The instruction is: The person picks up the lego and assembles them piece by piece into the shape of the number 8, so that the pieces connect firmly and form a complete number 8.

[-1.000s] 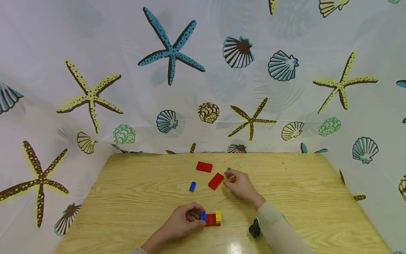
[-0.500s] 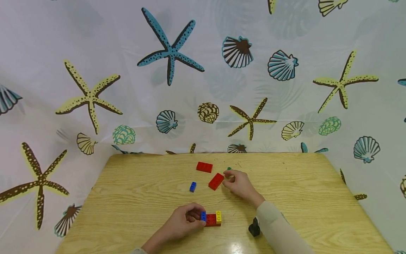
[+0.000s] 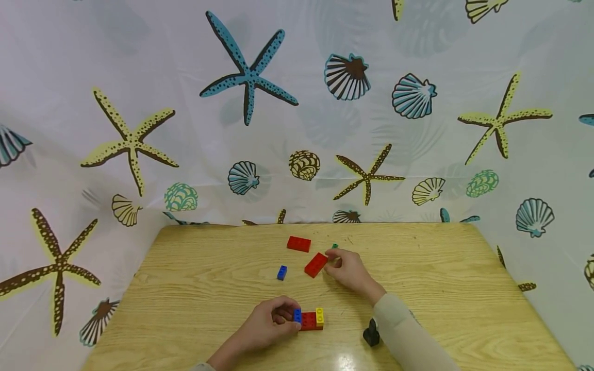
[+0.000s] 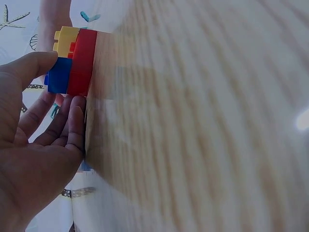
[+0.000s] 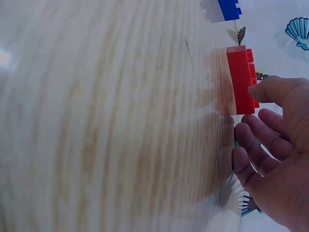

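Note:
On the table, my left hand holds the left end of a small toy-brick build. The build is a red brick with a blue brick on its left end and a yellow brick on its right. In the left wrist view the thumb lies against the blue brick. Farther forward, my right hand is beside the upper right end of a diagonal loose red brick. Its thumb overlaps that brick in the right wrist view, with loosely bent fingers just past the end.
Another red brick lies at the back, and a small blue brick sits left of the diagonal one. A green brick shows partly behind the right hand. A black object is by the right sleeve. Patterned cloth surrounds the wooden table.
My right hand has shifted slightly left, closer to the diagonal red brick, and more of the green brick shows. The left hand and its build have stayed put.

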### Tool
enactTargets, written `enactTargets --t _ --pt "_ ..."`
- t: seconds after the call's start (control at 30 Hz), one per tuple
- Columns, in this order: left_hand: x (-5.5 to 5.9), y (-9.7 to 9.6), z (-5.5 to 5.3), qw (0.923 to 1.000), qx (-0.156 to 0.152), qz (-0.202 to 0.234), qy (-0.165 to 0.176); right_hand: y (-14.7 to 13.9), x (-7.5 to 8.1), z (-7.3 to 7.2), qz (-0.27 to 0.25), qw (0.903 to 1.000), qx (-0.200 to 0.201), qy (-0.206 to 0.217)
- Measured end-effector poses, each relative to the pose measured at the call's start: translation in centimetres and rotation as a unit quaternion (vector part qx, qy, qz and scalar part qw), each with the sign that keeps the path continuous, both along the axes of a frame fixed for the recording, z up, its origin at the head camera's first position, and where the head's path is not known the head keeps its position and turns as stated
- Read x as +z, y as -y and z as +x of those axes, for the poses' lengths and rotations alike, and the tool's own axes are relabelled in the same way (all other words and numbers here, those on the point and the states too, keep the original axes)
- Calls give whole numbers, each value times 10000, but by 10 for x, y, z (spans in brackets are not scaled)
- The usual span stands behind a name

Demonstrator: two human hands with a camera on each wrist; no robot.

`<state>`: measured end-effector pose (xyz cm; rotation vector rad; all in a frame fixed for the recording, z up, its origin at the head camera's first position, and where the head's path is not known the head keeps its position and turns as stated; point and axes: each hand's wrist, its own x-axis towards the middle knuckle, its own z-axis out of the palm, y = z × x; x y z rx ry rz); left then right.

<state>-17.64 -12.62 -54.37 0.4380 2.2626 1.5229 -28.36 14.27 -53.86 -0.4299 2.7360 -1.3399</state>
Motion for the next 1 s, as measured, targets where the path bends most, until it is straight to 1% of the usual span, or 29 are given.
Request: enactTargets --t 0.2,0.4,0.53,0.77,1.0 --pt "1 1 1 10000 -29 33 -43 1 0 1 128 9998 62 -126" --pt "0 1 1 10000 -15 17 -66 3 3 1 150 9997 113 144" --pt "-1 1 1 10000 -5 47 -82 4 2 0 241 9993 214 209" --pt "-2 0 0 9998 -54 169 -51 7 -1 -2 328 9986 367 201" --pt "-4 1 -2 9998 -39 172 -27 9 -3 -3 432 9981 408 144"
